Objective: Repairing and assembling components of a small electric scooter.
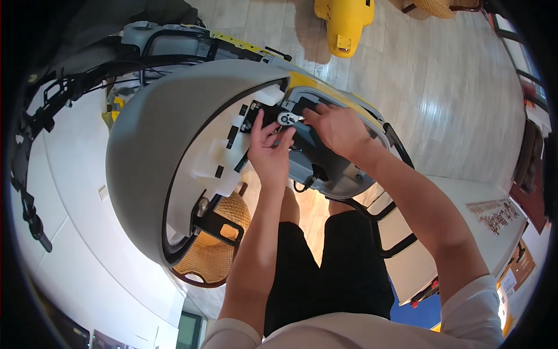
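Note:
A ratchet wrench (288,118) sits over a black bracket (256,116) at the hinge side of a large grey domed lid (145,151), which stands raised beside a grey compartment (343,180) with yellow trim. My right hand (340,131) is closed on the wrench's handle, its fingers largely hiding it. My left hand (269,148) is just below and left of the wrench head, index finger along the bracket, thumb and other fingers curled under the head around something I cannot make out. White foam-like lining (218,157) with black strips lines the lid.
A black bar frame (395,244) is at the right, and dark tubing with cables (64,87) runs along the upper left. A wicker seat (197,264) lies beneath the lid. A yellow body part (343,23) lies on the wooden floor (447,104).

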`<action>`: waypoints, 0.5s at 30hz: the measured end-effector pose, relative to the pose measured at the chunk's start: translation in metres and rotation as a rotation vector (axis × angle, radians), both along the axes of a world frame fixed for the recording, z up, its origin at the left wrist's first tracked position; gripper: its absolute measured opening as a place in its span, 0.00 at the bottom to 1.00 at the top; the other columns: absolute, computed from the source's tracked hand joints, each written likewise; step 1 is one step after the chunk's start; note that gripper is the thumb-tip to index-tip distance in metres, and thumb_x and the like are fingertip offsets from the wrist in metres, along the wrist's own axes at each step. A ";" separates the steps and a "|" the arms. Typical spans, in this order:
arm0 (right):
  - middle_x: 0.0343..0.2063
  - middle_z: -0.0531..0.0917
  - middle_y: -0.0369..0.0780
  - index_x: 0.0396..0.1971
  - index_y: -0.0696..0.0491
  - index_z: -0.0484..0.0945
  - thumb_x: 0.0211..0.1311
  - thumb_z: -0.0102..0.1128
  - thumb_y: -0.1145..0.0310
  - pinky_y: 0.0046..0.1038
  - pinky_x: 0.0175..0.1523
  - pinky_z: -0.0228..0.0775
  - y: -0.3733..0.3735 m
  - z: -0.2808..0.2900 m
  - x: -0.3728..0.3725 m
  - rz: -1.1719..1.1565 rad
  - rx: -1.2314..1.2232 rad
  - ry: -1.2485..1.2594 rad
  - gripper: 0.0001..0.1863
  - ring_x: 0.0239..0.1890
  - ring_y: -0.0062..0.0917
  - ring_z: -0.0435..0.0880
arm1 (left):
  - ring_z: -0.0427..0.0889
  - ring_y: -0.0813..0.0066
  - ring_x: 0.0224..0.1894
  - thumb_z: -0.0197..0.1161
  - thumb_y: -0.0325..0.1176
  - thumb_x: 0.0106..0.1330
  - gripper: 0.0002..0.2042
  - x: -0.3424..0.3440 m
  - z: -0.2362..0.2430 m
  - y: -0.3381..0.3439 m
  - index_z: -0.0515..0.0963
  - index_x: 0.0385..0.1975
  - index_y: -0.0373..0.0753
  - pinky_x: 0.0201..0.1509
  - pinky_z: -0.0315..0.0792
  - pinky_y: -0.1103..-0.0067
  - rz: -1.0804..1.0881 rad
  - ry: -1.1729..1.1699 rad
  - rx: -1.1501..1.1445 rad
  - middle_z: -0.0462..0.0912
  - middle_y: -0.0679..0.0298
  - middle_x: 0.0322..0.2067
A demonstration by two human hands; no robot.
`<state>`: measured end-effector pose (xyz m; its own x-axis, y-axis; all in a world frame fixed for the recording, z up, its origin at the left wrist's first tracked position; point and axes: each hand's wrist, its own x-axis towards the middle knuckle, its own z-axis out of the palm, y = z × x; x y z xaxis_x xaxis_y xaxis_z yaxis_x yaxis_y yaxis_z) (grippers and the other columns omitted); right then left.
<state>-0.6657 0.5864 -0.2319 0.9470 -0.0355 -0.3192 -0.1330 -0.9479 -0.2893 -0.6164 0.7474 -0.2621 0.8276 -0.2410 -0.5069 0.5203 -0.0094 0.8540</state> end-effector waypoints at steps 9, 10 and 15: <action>0.31 0.81 0.38 0.43 0.49 0.78 0.61 0.55 0.67 0.31 0.35 0.76 -0.006 0.014 0.020 0.039 -0.018 0.097 0.11 0.35 0.32 0.84 | 0.80 0.78 0.27 0.66 0.19 0.57 0.15 0.030 -0.002 0.013 0.81 0.46 0.34 0.31 0.78 0.83 -0.414 -0.629 0.344 0.81 0.59 0.35; 0.31 0.81 0.38 0.43 0.49 0.78 0.61 0.55 0.67 0.31 0.35 0.76 -0.006 0.014 0.020 0.036 -0.015 0.099 0.11 0.35 0.32 0.84 | 0.80 0.78 0.27 0.66 0.19 0.57 0.15 0.030 -0.001 0.013 0.81 0.46 0.34 0.31 0.78 0.83 -0.418 -0.627 0.345 0.81 0.59 0.35; 0.33 0.82 0.42 0.39 0.50 0.77 0.59 0.54 0.70 0.34 0.38 0.77 -0.004 0.015 0.018 0.027 0.070 0.217 0.09 0.35 0.35 0.85 | 0.81 0.80 0.30 0.66 0.17 0.57 0.11 0.026 0.004 0.009 0.82 0.41 0.29 0.34 0.79 0.84 -0.263 -0.185 0.191 0.83 0.59 0.34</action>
